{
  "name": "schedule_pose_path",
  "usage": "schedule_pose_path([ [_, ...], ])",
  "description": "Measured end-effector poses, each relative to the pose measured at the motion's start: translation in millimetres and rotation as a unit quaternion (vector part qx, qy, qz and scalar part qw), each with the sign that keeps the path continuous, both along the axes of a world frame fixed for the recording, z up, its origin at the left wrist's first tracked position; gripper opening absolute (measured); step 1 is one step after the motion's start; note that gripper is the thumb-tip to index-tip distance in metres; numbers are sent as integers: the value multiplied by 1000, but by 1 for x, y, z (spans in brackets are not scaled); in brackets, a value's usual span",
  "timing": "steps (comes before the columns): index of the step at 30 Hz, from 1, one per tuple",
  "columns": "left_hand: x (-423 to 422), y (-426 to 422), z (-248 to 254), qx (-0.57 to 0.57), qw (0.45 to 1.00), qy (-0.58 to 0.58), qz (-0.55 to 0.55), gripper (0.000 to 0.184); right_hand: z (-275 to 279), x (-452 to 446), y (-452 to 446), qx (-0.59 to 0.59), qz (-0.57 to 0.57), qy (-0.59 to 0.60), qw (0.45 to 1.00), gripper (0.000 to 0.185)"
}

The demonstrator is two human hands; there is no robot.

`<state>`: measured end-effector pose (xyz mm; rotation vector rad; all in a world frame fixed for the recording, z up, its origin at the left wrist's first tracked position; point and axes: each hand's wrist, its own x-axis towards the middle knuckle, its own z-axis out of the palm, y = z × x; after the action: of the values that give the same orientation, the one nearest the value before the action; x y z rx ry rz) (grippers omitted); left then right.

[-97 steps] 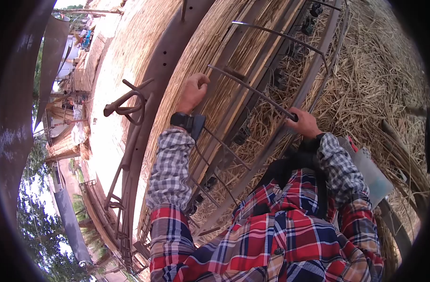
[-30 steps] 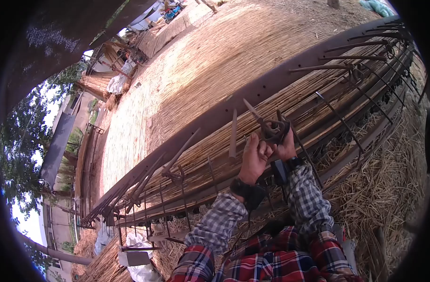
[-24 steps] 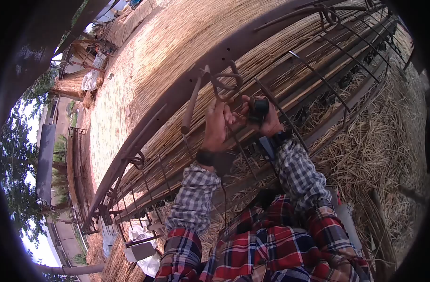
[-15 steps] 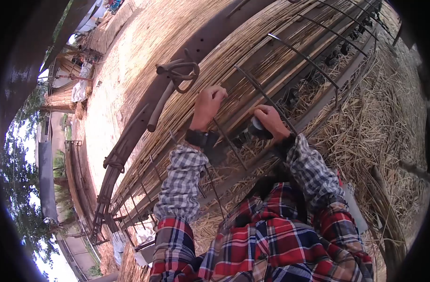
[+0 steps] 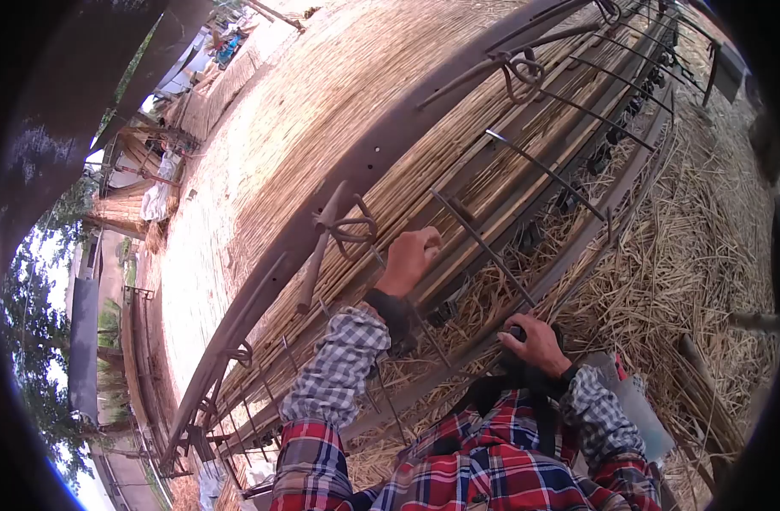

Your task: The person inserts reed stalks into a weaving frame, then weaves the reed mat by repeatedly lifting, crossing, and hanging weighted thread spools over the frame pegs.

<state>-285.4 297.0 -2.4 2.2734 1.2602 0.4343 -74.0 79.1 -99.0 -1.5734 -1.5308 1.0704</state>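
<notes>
My left hand (image 5: 409, 258) is closed, its fingers curled in over the reed stalks (image 5: 479, 183) of the mat beside a thin metal rod. Whatever it pinches, if anything, is too small to make out. Lower and to the right, my right hand (image 5: 536, 342) curls around a dark object, mostly hidden by the fingers, close to the near metal rail (image 5: 569, 266). Between the hands, a row of metal rods (image 5: 483, 247) sticks out across the frame. Black pieces (image 5: 569, 200) hang along the rail's far side.
A long rusty beam (image 5: 390, 153) with bent iron handles (image 5: 347, 226) crosses the mat. Beyond it spreads a wide woven reed mat (image 5: 279, 128). Loose straw (image 5: 662, 281) covers the ground at right. Reed bundles (image 5: 126, 209) stand at the far left.
My right hand has moved down and right, away from the left hand. My left hand has shifted right and down in view, still closed. The view has also shifted along the frame.
</notes>
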Motion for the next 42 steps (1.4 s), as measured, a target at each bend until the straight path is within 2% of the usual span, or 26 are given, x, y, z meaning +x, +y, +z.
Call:
schedule_pose_path([
  [5, -6, 7, -6, 33, 995, 85, -27, 9, 19, -9, -7, 29, 2, 12, 1000, 31],
  [9, -8, 6, -8, 0, 999, 46, -15, 10, 21, 2, -34, 12, -31, -9, 999, 31],
  [11, -9, 9, -13, 11, 997, 59, -39, 10, 6, 17, -58, 16, -43, -41, 998, 30],
  [13, -7, 8, -16, 19, 995, 72, -63, 9, 16, 32, -80, -69, -46, -141, 986, 31],
  [16, 1, 4, -15, 41, 989, 115, -83, 8, 32, 40, -101, -60, -27, -161, 985, 35],
  [18, 11, 0, -7, -45, 999, 19, -4, 8, 53, 38, -103, -48, -19, -168, 984, 37],
  [19, 11, -3, -12, -61, 998, 17, -5, 8, 63, 36, -102, -25, -9, -171, 985, 39],
  [21, 9, -2, -18, -233, 956, -173, 28, 9, 85, 40, -102, -30, -1, -192, 981, 43],
  [23, 12, -4, -20, -243, 947, -207, 22, 12, 124, 45, -101, -8, -20, -166, 986, 43],
  [24, 14, -4, -19, -244, 940, -239, 17, 15, 147, 50, -96, -1, -24, -88, 996, 40],
  [25, 15, -6, -19, -250, 937, -242, 18, 15, 170, 54, -90, 21, -30, -26, 999, 30],
  [27, 14, -3, -15, -211, 955, -209, 16, 17, 214, 55, -67, 63, -34, 5, 997, 22],
  [29, 14, -7, -7, -207, 959, -193, 12, 17, 235, 47, -32, 146, -55, -10, 988, 16],
  [31, 18, -12, 2, -78, 996, -25, -20, 19, 249, 36, 13, 235, -70, -20, 969, 14],
  [32, 17, -14, -1, -79, 996, -27, -21, 19, 258, 28, 35, 242, -68, 1, 968, 14],
  [34, 17, -17, -11, 57, 996, -51, -51, 26, 269, 13, 81, 298, -68, 37, 951, 16],
  [35, 18, -21, -10, 57, 996, -52, -50, 26, 271, 5, 100, 345, -71, 51, 934, 17],
  [38, 21, -40, 0, 74, 996, -49, 2, 34, 302, -7, 129, 356, -30, 6, 934, 23],
  [41, 19, -53, 10, 19, 994, -97, 47, 44, 309, -14, 153, 380, -10, -18, 925, 26],
  [42, 18, -58, 13, 17, 991, -123, 55, 47, 313, -14, 154, 387, 31, -43, 921, 24],
])
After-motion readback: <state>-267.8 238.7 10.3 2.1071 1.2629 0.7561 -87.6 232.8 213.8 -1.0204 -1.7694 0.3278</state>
